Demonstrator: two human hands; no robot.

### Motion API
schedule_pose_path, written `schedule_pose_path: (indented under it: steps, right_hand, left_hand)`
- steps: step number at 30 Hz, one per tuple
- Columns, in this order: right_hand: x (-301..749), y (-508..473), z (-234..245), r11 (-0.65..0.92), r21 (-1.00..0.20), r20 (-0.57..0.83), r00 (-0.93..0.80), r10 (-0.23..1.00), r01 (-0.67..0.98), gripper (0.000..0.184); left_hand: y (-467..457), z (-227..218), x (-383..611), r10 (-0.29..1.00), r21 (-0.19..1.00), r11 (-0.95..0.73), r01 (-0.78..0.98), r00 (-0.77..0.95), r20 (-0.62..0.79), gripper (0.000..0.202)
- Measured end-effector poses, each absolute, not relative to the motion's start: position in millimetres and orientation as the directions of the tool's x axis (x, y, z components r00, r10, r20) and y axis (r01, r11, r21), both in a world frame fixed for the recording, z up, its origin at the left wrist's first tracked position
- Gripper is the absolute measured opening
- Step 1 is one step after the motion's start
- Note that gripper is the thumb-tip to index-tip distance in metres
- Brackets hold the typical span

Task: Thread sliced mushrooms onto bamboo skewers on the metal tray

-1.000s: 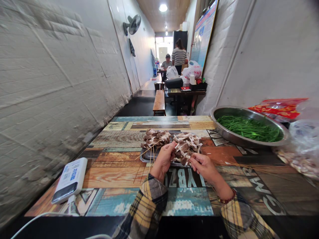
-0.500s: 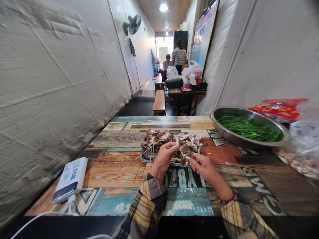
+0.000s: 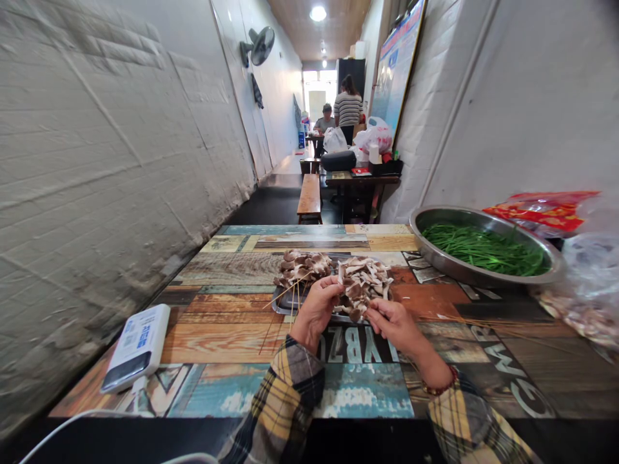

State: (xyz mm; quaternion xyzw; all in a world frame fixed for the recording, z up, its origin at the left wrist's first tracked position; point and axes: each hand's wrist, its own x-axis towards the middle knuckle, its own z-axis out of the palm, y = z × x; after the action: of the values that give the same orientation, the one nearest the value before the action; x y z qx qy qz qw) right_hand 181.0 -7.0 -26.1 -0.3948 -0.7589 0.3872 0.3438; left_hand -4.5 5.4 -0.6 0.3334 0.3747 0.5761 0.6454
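Wide painted-plank table [image 3: 227,338] fills the view, pushed up against the brick wall on the left. The big steel bowl [image 3: 425,254] of greens [image 3: 483,248] sits off at the right, well apart from the hands, probably parked there to be out of the way. A white box [image 3: 138,341] lies near the left edge with its cable trailing off.

Dead centre is the tray [image 3: 280,308], set just ahead of the person so both hands reach it without stretching. It holds two heaps: skewered pieces on the left [image 3: 302,265] and loose mushrooms [image 3: 362,277] on the right. The bare sticks [image 3: 285,293] all poke out toward the person, handy for grabbing.

Left hand [image 3: 315,312] is at the tray's near rim, fingers curled shut on the mushrooms at the pile's edge. Right hand [image 3: 394,322] is just beside it, fingertips pinched tight together, held low and close as for fine work. Whatever sits in that pinch is too small to make out.
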Motion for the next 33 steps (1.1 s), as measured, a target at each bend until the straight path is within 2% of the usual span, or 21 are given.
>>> schedule_pose_path:
  steps: [5, 10, 15, 24, 33]
  right_hand:
    - [181.1, -6.8, -26.2, 0.395, -0.852, 0.218, -0.453, 0.864, 0.343, 0.033]
    - [182.7, -5.7, -29.9, 0.345, -0.882, 0.183, -0.439, 0.879, 0.322, 0.033]
    - [184.0, -4.9, -30.4, 0.302, -0.911, 0.167, -0.416, 0.894, 0.282, 0.033]
    - [183.5, -4.8, -27.1, 0.319, -0.9, 0.185, -0.402, 0.897, 0.296, 0.033]
    - [182.7, -5.0, -27.2, 0.332, -0.887, 0.186, -0.41, 0.893, 0.32, 0.034]
  left_hand:
    - [6.0, -0.2, -7.8, 0.994, 0.835, 0.108, -0.54, 0.033, -0.107, 0.019]
    - [7.4, 1.8, -13.8, 0.991, 0.832, 0.042, -0.553, -0.086, -0.107, 0.021]
    - [7.8, 1.0, -12.2, 0.987, 0.884, -0.024, -0.467, -0.153, -0.054, 0.022]
    - [7.6, -3.9, -11.2, 0.988, 0.962, -0.079, -0.26, -0.15, 0.041, 0.031]
    - [4.9, 3.0, -8.7, 0.97, 0.968, -0.082, -0.238, -0.243, 0.022, 0.03]
